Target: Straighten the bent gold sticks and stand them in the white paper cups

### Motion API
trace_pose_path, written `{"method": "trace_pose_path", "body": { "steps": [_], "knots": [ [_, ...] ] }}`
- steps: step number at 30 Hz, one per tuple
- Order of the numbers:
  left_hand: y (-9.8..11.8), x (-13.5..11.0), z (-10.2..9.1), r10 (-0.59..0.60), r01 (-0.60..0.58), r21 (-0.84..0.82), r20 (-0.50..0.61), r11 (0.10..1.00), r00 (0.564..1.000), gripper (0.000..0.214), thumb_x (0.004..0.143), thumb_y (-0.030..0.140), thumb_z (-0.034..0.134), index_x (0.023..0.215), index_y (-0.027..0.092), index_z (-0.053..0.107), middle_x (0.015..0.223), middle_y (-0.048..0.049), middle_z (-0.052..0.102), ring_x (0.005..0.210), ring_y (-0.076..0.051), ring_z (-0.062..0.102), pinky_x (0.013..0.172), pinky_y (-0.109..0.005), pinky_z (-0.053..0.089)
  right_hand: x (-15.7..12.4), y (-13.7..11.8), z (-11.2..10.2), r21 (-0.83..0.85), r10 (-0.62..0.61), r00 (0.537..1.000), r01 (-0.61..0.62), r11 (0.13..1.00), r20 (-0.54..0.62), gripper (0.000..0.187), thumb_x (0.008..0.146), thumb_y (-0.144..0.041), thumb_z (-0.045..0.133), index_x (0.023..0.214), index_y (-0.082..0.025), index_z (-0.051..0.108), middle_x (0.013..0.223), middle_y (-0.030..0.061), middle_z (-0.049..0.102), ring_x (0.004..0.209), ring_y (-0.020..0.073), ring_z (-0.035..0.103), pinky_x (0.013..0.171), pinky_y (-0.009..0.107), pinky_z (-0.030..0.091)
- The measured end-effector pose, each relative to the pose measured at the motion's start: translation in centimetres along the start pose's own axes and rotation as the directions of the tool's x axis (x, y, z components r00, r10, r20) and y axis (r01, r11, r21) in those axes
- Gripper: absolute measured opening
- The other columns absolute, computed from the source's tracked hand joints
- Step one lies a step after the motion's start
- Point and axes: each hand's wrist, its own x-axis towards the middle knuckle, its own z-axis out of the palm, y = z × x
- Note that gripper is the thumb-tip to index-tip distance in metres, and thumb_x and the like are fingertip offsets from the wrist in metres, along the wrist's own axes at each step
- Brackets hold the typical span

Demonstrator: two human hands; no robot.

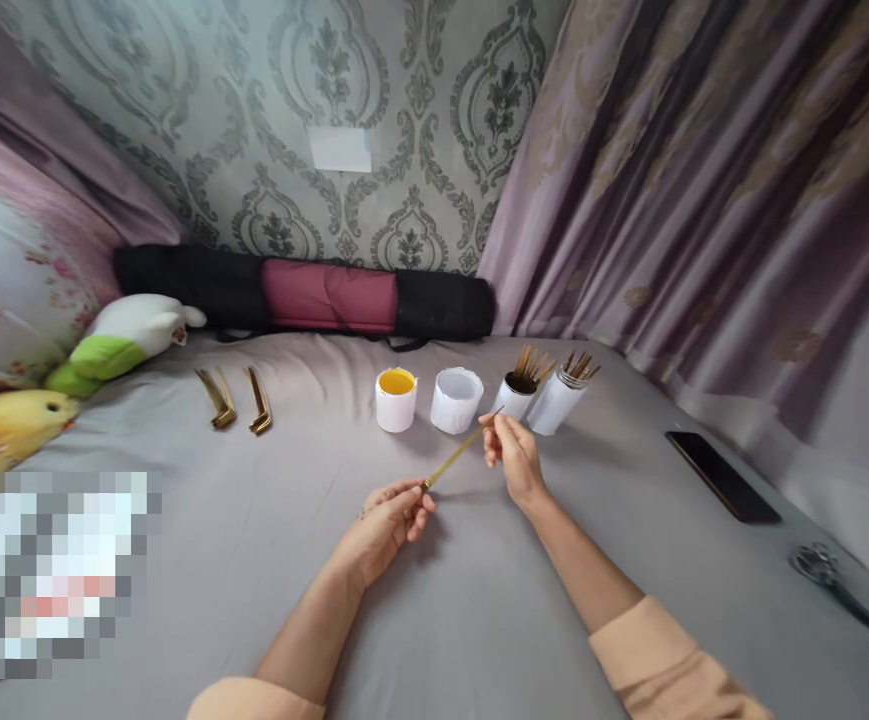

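My left hand [387,522] pinches the lower end of a thin yellow-gold stick [455,456], near a shiny gold band. The stick slants up to the right, and its thin dark tip passes the fingers of my right hand [515,458], which are closed on that end. Just beyond my hands stand a white cup with a yellow inside [395,408], a plain white cup [456,412], a white cup of brown sticks [510,402] and a white jar of thin sticks [552,408]. Two bent bundles of gold and brown strips [218,408] lie farther left.
A grey sheet [284,520] covers the surface. On the right lie a black phone [723,476] and a dark-handled tool [828,575]. Plush toys [14,425] and a blurred-out patch are at left. A black and maroon long bag [329,295] rests against the wall.
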Motion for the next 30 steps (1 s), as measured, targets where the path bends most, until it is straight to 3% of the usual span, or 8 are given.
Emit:
{"method": "trace_pose_path", "body": {
  "steps": [8, 30],
  "knots": [
    [0.1, -0.1, 0.2, -0.006, 0.006, 0.002, -0.003, 1.0, 1.0, 0.022, 0.073, 0.018, 0.058, 0.093, 0.01, 0.053, 0.07, -0.0047, 0.059, 0.05, -0.007, 0.048, 0.043, -0.019, 0.033, 1.3, -1.0, -1.1, 0.038, -0.012, 0.996, 0.016, 0.999, -0.093, 0.031, 0.077, -0.046, 0.05, 0.081, -0.016, 0.058, 0.059, -0.003, 0.049, 0.041, 0.0046, 0.039, 0.033, 0.017, 0.03],
    [-0.1, 0.1, -0.1, 0.025, -0.025, -0.02, 0.014, 1.0, 1.0, 0.022, 0.074, 0.019, 0.059, 0.093, 0.01, 0.054, 0.074, -0.0069, 0.059, 0.053, -0.008, 0.05, 0.045, -0.019, 0.036, 0.7, -2.1, -1.3, -0.028, -0.015, 0.997, 0.013, 1.0, -0.077, 0.025, 0.075, -0.041, 0.056, 0.078, -0.016, 0.055, 0.061, -0.0024, 0.051, 0.042, 0.0044, 0.04, 0.034, 0.017, 0.031]
  ]
}}
